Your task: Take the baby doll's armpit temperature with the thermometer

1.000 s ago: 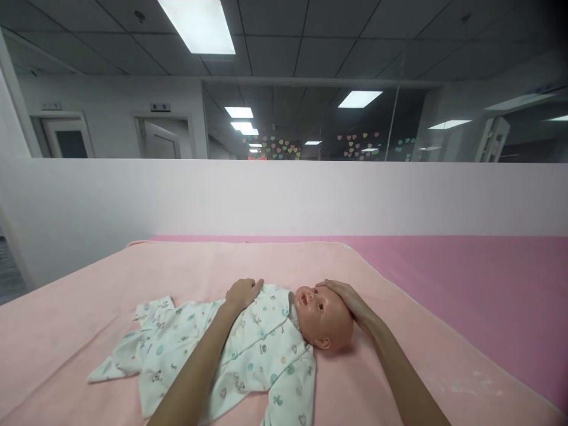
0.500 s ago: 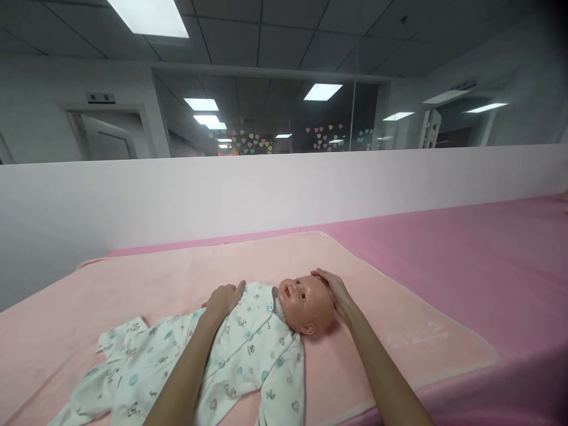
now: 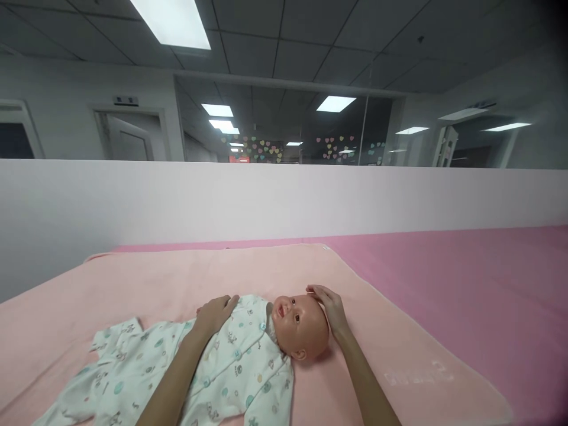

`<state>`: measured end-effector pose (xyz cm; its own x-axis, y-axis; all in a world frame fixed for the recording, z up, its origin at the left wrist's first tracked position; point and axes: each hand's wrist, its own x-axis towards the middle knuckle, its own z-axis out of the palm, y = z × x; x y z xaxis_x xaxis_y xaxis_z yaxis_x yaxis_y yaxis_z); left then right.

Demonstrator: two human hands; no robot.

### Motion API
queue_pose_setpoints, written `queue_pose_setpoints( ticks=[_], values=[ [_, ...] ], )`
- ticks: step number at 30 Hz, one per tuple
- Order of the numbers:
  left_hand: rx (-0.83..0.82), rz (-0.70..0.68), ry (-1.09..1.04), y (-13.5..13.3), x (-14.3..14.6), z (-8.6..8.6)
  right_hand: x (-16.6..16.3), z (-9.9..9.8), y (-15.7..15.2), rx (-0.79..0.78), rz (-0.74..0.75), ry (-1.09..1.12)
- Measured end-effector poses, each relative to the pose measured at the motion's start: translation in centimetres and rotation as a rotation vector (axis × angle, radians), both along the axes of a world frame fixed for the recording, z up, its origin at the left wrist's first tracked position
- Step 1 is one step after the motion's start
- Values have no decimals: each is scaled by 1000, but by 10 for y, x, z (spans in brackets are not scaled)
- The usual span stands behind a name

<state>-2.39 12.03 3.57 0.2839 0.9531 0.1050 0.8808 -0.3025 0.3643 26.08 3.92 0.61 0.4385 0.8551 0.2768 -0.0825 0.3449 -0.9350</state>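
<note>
A doll (image 3: 248, 349) lies on its back on a peach blanket (image 3: 355, 367), its bald head (image 3: 306, 328) toward the right. It wears a white, patterned sleepsuit (image 3: 235, 364), the legs spread toward the lower left. The left hand (image 3: 215, 315) rests on the middle of the suit; the right hand (image 3: 329, 307) curves against the top of the head. Pink cloth (image 3: 470, 290) shows beyond the blanket. A low white wall (image 3: 284, 201) runs behind, with heart-shaped stickers (image 3: 261, 148), a door (image 3: 129, 142) and ceiling lights (image 3: 175, 23) above it.
</note>
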Motion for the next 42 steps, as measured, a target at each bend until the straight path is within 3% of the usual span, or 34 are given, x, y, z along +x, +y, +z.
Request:
queue_pose_setpoints(
  ticks=[7, 16, 21, 25, 29, 34, 38, 42],
  values=[
    [-28, -24, -19, -6, 2, 3, -7, 3, -5, -74, 242, 10],
    [-21, -59, -68, 1, -3, -2, 0, 7, 0, -34, 133, 10],
    [-31, -58, -83, 2, -3, -3, -2, 7, -2, -33, 306, -56],
    [-34, -53, -84, 1, -1, -1, -4, 5, -5, -33, 219, -55],
    [-37, -59, -75, 1, 0, -2, -6, 8, -9, -76, 344, -17],
    [-28, -60, -65, 3, -2, -4, -6, 10, -10, -58, 219, -12],
    [-32, -61, -69, 4, -2, -4, 0, 7, -5, -120, 327, -9],
    [-34, -55, -70, 3, -2, -3, 6, 4, -1, -99, 252, 16]
  ],
)
